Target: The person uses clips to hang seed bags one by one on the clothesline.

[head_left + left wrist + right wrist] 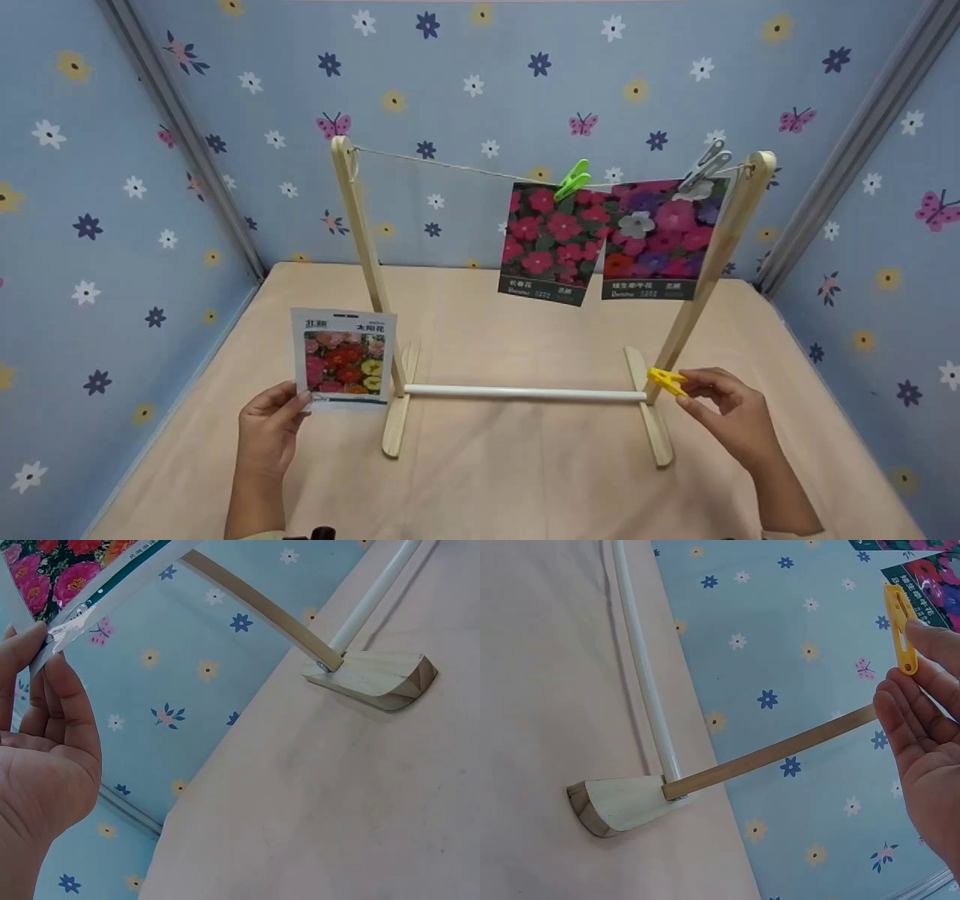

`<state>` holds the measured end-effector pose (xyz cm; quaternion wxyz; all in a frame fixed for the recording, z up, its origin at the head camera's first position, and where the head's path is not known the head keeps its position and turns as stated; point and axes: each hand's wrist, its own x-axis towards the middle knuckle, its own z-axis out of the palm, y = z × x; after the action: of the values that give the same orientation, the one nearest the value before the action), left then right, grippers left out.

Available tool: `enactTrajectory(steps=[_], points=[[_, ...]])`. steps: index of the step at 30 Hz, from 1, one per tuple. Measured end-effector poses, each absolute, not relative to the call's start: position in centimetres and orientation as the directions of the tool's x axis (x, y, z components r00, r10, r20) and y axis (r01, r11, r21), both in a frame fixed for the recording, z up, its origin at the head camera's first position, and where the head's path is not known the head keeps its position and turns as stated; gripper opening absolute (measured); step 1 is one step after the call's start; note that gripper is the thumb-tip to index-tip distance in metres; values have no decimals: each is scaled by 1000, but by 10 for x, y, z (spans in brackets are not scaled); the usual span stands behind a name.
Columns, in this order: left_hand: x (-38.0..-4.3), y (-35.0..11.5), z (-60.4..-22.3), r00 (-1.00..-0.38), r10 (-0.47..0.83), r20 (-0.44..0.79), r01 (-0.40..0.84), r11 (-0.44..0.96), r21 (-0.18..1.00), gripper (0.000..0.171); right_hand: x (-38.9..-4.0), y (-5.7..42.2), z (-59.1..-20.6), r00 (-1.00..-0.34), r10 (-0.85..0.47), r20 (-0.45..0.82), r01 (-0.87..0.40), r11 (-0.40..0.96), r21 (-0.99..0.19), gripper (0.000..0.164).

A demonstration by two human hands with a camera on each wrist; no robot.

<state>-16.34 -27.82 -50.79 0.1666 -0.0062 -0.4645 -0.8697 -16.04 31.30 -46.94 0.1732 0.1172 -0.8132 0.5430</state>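
My left hand [271, 420] pinches the lower left corner of a white seed packet [345, 360] printed with red, pink and yellow flowers, held upright beside the rack's left post. A yellow clothespin [667, 381] is between the thumb and fingers of my right hand [731, 416], near the foot of the right post. On the string [450, 165] between the posts hang two flower packets. A green clothespin [574, 180] grips the pink-flowered packet [555, 244]; grey clothespins [705, 166] sit at the top of the mixed-flower packet [660, 240], close to the right post.
The wooden rack has a left post [367, 247], a right post [712, 277] and a white crossbar [525, 393] low between its feet. It stands on a pale tabletop [480, 480]. Blue flowered panels [480, 75] rise behind and at both sides.
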Motion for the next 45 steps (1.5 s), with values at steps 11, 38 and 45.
enactTrajectory(steps=[11,38,45], points=[[-166,-263,-496,-944,-294,151,266,-404,875,21,-168,298,-459,-885,-75,460,-449,405,-796,33],[-178,-243,-473,-935,-303,185,292,-360,886,20,-186,271,-420,-821,-216,529,-569,396,-721,33],[-180,-239,-465,-931,-303,201,306,-354,884,21,-190,262,-404,-791,-251,559,-610,401,-683,33]])
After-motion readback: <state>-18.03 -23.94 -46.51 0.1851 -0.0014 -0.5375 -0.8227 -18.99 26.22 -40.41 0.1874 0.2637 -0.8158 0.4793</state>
